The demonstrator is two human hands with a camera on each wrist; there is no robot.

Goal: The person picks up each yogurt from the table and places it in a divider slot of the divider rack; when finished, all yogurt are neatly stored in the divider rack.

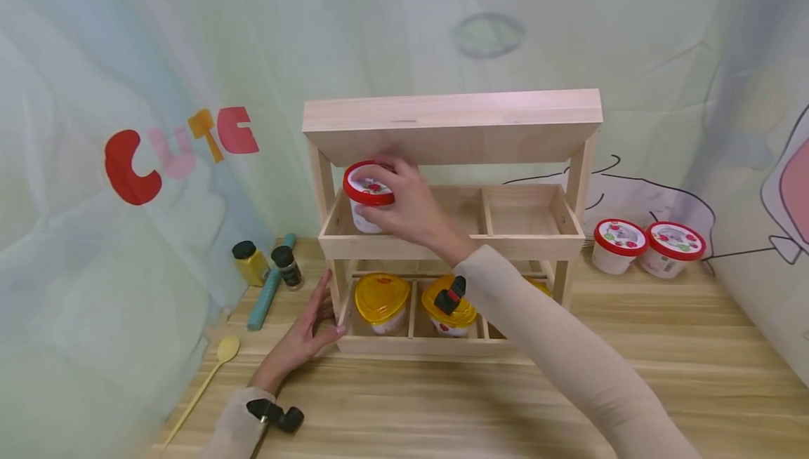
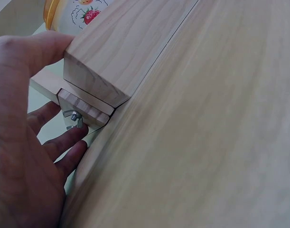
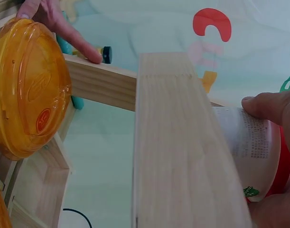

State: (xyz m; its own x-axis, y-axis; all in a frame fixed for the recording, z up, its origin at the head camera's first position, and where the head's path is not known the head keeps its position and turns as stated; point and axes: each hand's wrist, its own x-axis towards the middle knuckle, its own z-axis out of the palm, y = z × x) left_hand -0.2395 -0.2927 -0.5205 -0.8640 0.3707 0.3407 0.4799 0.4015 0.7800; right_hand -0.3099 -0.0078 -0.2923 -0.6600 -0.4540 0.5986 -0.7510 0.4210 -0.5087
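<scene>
- Head view: right hand (image 1: 411, 203) reaches in under the top board (image 1: 451, 118) of the wooden rack (image 1: 451, 245), fingers and thumb curled round a red-lidded cup (image 1: 366, 192), gripping it at the lid and upper wall.
- Cup stands roughly upright, lid up, long axis vertical. Its base is down inside the left compartment of the upper tray (image 1: 524, 234), just behind the tray's front rail; whether it rests on the tray floor cannot be told.
- Right wrist view: thumb (image 3: 270, 107) lies on the cup's printed white wall (image 3: 251, 149), red lid rim at the far right. The tray's front rail (image 3: 178, 152) crosses in front of the cup.
- Cup sits directly under the right hand's palm, with no gap. It is well apart from the left hand, up and to the right of it, so the right hand is the nearer one.
- Left hand (image 1: 303, 333) is low on the table (image 1: 632, 382), fingers straight and spread, thumb pressed against the rack's lower left front corner.
- Left wrist view: left hand's fingers (image 2: 64, 142) lie beside the corner block and its wing nut (image 2: 74, 118); it holds nothing, only braces the rack.
- Outward: two yellow-lidded cups (image 1: 382, 301) fill the lower tray's left and middle compartments. The upper tray's right compartment holds nothing.
- Further out: two more red-lidded cups (image 1: 647, 245) stand on the table to the rack's right; spice jars (image 1: 268, 262), a teal stick (image 1: 270, 287) and a wooden spoon (image 1: 211, 368) lie left.
</scene>
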